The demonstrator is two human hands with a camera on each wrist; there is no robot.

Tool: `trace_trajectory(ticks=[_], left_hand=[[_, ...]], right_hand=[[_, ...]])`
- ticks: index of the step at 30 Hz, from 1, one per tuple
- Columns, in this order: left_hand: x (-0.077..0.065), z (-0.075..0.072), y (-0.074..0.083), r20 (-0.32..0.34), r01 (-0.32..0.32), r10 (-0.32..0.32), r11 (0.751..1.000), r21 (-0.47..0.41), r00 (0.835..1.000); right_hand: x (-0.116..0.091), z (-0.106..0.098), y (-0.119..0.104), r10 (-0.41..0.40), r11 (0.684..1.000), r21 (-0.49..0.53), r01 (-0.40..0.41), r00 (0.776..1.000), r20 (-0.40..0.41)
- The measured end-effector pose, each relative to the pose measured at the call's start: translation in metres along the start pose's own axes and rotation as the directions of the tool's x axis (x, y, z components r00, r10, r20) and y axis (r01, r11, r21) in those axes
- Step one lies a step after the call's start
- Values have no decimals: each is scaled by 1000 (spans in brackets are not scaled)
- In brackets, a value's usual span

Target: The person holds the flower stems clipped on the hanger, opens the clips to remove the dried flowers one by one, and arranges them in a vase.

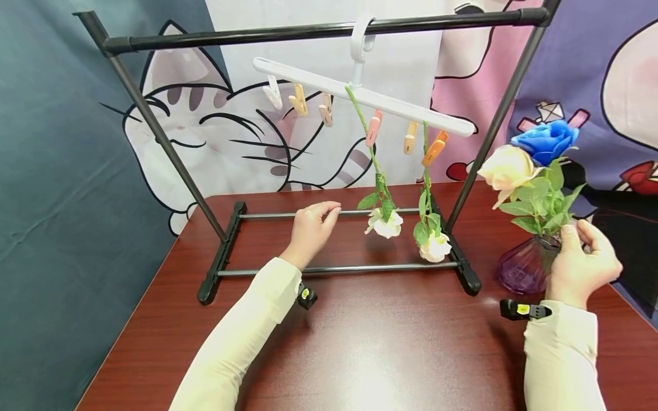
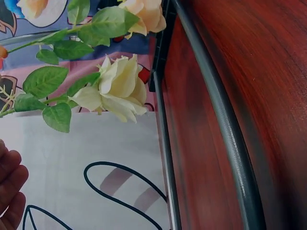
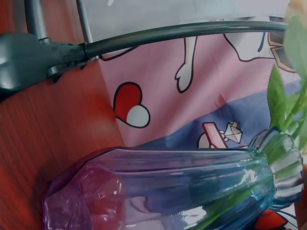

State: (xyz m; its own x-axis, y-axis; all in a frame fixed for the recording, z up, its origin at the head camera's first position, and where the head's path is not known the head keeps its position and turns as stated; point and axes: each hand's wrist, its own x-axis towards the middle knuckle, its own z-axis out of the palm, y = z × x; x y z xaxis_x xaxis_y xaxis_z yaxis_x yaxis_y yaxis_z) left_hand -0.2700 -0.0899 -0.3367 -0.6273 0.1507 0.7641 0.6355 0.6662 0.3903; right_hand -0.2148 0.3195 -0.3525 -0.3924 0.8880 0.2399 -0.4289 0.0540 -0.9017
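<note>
In the head view my left hand [image 1: 311, 229] hovers over the rack's base with loosely bent fingers and nothing in them. Its fingertips [image 2: 10, 175] show at the left wrist view's edge, below a hanging cream rose [image 2: 117, 91]. At the right, my right hand [image 1: 586, 264] pinches at a rose stem just above the mouth of a purple-and-blue glass vase [image 3: 158, 187]; leaves partly hide the grip. A blue rose [image 1: 547, 141] and a peach rose [image 1: 508, 169] stand in the vase. Another pale rose [image 1: 435, 247] hangs upside down from an orange clothespin [image 1: 435, 149].
A black rack [image 1: 247, 35] spans the table, its lower bars [image 1: 360, 268] near the left forearm. From its top bar hangs a tilted white hanger [image 1: 308, 76] with several clothespins, a pink clothespin [image 1: 374, 128] among them. A printed cloth [image 1: 46, 171] hangs behind the brown table [image 1: 401, 342].
</note>
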Motion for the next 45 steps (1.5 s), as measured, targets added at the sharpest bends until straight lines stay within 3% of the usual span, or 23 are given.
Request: trace_trajectory(ticks=[8, 18, 27, 32, 40, 45], left_hand=[[16, 6, -4, -1, 39, -39, 999, 6, 999], [42, 24, 1, 17, 161, -160, 983, -85, 987], [56, 42, 4, 36, 265, -263, 947, -179, 964], [63, 46, 8, 66, 326, -320, 912, -249, 945], [72, 51, 14, 58, 363, -367, 862, -352, 928], [77, 55, 18, 58, 360, -366, 854, -376, 929]], right_hand=[[-3, -6, -1, 46, 999, 12, -46, 999, -13], [0, -15, -1, 44, 998, 35, -42, 998, -55], [2, -21, 0, 14, 999, 31, -11, 997, -76], [5, -25, 1, -15, 1000, -12, 14, 996, -88], [4, -28, -3, -42, 994, -103, 32, 994, -102], [1, -28, -9, -58, 992, -119, 44, 992, -116]])
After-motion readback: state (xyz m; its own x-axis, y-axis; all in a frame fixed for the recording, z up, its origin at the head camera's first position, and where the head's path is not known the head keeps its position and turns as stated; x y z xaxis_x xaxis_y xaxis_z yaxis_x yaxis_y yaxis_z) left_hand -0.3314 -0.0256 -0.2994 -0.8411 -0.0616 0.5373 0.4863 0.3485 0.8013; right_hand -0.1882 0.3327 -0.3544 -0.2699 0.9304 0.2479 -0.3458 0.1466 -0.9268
